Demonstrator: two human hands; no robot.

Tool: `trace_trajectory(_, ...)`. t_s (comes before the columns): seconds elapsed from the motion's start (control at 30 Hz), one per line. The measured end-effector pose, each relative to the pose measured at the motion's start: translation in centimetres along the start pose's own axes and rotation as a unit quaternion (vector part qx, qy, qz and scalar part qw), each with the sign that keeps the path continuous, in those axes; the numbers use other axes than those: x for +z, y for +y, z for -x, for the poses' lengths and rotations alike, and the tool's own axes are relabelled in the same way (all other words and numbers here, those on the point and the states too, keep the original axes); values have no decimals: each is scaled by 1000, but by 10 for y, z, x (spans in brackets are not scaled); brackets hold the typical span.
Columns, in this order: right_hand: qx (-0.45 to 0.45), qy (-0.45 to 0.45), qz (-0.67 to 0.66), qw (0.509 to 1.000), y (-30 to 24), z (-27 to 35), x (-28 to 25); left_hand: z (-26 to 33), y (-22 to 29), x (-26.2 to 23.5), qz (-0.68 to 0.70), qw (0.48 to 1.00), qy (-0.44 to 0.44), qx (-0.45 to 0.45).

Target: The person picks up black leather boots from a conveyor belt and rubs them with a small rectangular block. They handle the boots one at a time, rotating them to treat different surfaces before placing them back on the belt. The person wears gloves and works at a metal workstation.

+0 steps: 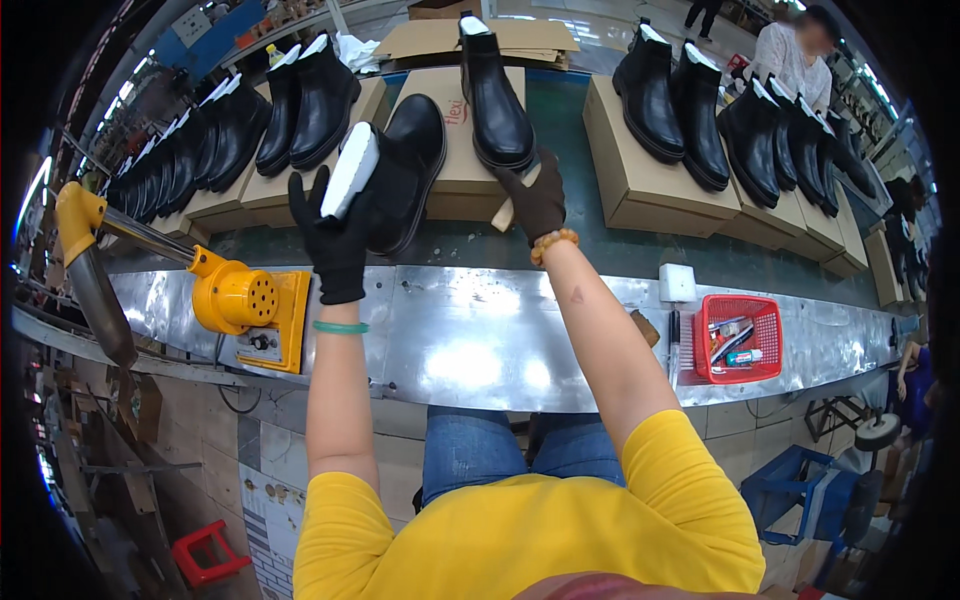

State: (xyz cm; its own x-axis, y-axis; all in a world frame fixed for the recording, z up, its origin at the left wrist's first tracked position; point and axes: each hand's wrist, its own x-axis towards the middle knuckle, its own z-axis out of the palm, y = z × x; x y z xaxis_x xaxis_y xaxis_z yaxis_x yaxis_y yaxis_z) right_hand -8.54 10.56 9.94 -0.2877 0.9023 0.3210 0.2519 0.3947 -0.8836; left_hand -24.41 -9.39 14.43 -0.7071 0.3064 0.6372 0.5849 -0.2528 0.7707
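Observation:
My left hand (332, 235), in a black glove, grips a black ankle boot (412, 150) by its shaft. The boot is tilted, and white paper stuffing (352, 168) sticks out of its opening, beside my fingers. My right hand (537, 200) wears a dark brown glove and holds a small beige block (503, 215), whose kind I cannot make out. Its fingertips are at the toe of a second black boot (495, 105), which stands on a cardboard box (465, 185). Whether they touch that toe, I cannot tell.
Black boots on cardboard boxes line both sides, such as a pair (670, 110) at right. A yellow machine (245, 300) stands left on the metal bench edge (460, 340). To the right lie a red basket (740, 340), a white block (677, 283) and a black pen (675, 328). A person (795, 55) is far right.

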Motion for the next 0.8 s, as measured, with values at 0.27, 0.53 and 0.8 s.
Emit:
trace_trajectory(0.27, -1, -44, 122, 992, -17, -37, 23, 36, -70, 5, 58, 982, -30, -175)
trace_trajectory(0.53, -66, -21, 110, 992, 10, -36, 12, 22, -38, 4, 239, 923, 85, -289)
trace_trajectory(0.8, 79, -233, -260, 934, 14, 10, 14, 77, -18, -40, 381, 882, 12, -276)
